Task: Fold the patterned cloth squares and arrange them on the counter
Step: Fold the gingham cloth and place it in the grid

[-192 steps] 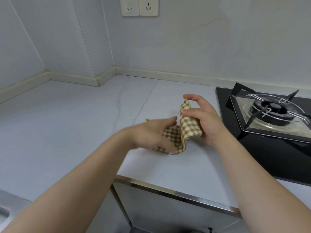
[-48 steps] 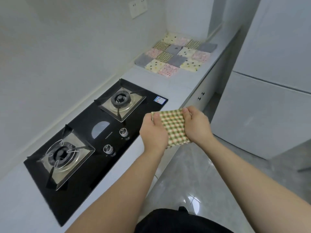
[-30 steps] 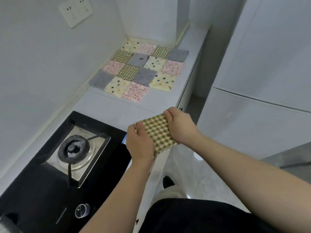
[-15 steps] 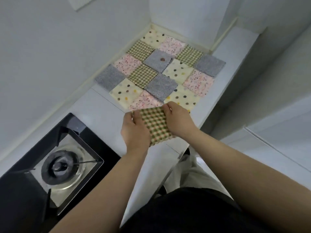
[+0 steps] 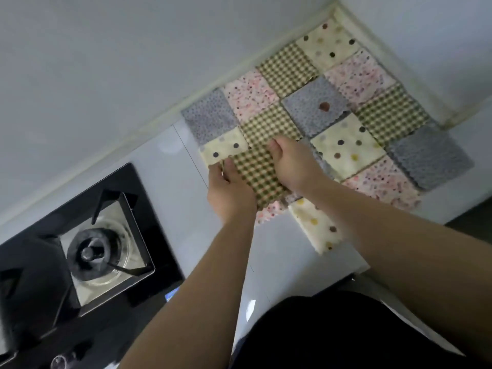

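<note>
I count three check cloths (image 5: 288, 69) laid down and one more check cloth (image 5: 257, 174) held between my two hands, left hand (image 5: 229, 194) and right hand (image 5: 292, 166). Grey cloths (image 5: 428, 155): four, one mostly hidden under my right hand. Pink cloths (image 5: 251, 93): four, one half covered. Dotted cream cloths (image 5: 346, 147): four. Sixteen cloths in all. One hob (image 5: 143, 182), with one burner (image 5: 91, 253) showing.
</note>
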Tool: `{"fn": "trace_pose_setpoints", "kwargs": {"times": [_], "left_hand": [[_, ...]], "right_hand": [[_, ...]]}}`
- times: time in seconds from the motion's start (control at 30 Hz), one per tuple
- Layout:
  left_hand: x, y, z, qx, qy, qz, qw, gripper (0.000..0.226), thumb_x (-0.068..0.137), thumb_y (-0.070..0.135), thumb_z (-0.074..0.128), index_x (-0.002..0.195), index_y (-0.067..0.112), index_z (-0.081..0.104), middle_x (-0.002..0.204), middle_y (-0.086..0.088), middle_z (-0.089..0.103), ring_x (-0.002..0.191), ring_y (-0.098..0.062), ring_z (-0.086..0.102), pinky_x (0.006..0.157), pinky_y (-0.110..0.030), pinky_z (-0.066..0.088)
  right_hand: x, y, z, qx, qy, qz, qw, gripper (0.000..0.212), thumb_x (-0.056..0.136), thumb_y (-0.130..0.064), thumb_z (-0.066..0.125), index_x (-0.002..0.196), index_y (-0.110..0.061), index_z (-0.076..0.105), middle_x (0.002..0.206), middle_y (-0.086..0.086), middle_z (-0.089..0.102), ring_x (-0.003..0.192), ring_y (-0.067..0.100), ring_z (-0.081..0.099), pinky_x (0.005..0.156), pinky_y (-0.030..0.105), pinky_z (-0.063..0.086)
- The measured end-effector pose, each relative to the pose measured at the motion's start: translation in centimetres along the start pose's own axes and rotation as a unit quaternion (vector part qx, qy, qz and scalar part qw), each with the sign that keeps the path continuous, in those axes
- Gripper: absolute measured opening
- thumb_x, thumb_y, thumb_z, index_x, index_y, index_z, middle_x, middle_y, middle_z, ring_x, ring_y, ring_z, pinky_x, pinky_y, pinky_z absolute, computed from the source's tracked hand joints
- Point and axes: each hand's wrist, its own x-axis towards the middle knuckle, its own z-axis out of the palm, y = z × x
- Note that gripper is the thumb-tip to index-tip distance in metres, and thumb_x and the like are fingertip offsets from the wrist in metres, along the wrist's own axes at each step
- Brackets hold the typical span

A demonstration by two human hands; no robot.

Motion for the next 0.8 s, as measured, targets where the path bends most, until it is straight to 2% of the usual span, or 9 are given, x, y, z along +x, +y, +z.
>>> {"fn": "trace_pose_setpoints", "kwargs": {"times": [0.1,0.17,0.23,0.3,0.43,0.6,0.8], "left_hand": [[0.5,0.7,1.8,0.022,-0.041,-0.019,0.999,0.028,0.106,0.046,0.042,0.099,0.023,0.056,0.080,0.016,0.057,0.074,-0.008,0.057,0.061,-0.027,0.046],[1.2,1.2,3.0,0.047,-0.082,-0.017,0.995,0.031,0.104,0.052,0.042,0.106,0.023,0.054,0.086,0.017,0.058,0.079,-0.008,0.060,0.067,-0.031,0.051],[2.1,1.5,4.1,0.075,-0.103,-0.007,0.992,0.037,0.103,0.055,0.041,0.109,0.021,0.054,0.089,0.010,0.062,0.081,-0.015,0.063,0.070,-0.038,0.056],[2.9,2.2,5.4,0.076,-0.098,-0.008,0.992,0.034,0.104,0.051,0.041,0.106,0.019,0.054,0.087,0.007,0.062,0.078,-0.014,0.061,0.067,-0.037,0.055],[4.9,3.6,7.7,0.108,-0.070,-0.001,0.992,0.029,0.108,0.042,0.036,0.101,0.019,0.051,0.079,0.008,0.058,0.072,-0.012,0.057,0.058,-0.031,0.046],[8.1,3.6,10.4,0.158,-0.056,0.013,0.986,0.026,0.109,0.038,0.035,0.098,0.017,0.045,0.073,0.009,0.053,0.064,-0.004,0.047,0.048,-0.024,0.030],[9.5,2.9,11.8,0.173,-0.026,0.023,0.984,0.026,0.109,0.038,0.034,0.098,0.017,0.043,0.070,0.005,0.055,0.063,-0.010,0.051,0.049,-0.031,0.031]], "right_hand": [[2.1,1.3,-0.6,-0.024,0.004,-0.008,1.000,0.034,0.110,-0.036,0.032,0.088,-0.015,0.048,0.067,-0.004,0.047,0.057,0.009,0.044,0.056,0.035,0.024],[3.3,2.3,-0.9,-0.044,0.000,-0.003,0.999,0.032,0.111,-0.036,0.031,0.090,-0.017,0.047,0.067,-0.006,0.046,0.057,0.011,0.044,0.057,0.035,0.026],[4.6,3.2,-1.0,-0.060,-0.002,-0.005,0.998,0.033,0.110,-0.038,0.030,0.093,-0.016,0.048,0.067,-0.006,0.047,0.059,0.019,0.048,0.056,0.037,0.031],[5.8,3.5,-1.4,-0.078,0.003,-0.017,0.997,0.033,0.110,-0.041,0.031,0.095,-0.016,0.048,0.067,-0.005,0.046,0.059,0.022,0.050,0.052,0.037,0.035],[8.4,3.8,-2.3,-0.120,0.002,-0.037,0.992,0.034,0.110,-0.040,0.032,0.092,-0.014,0.043,0.064,-0.003,0.041,0.051,0.016,0.040,0.047,0.034,0.022],[11.7,4.3,-1.8,-0.156,0.020,-0.040,0.987,0.033,0.110,-0.042,0.030,0.093,-0.016,0.040,0.062,-0.003,0.040,0.050,0.016,0.040,0.047,0.035,0.023],[13.4,4.2,-1.3,-0.219,0.010,-0.040,0.975,0.038,0.111,-0.041,0.029,0.111,-0.010,0.050,0.063,-0.005,0.039,0.049,0.011,0.035,0.044,0.032,0.017]]}}
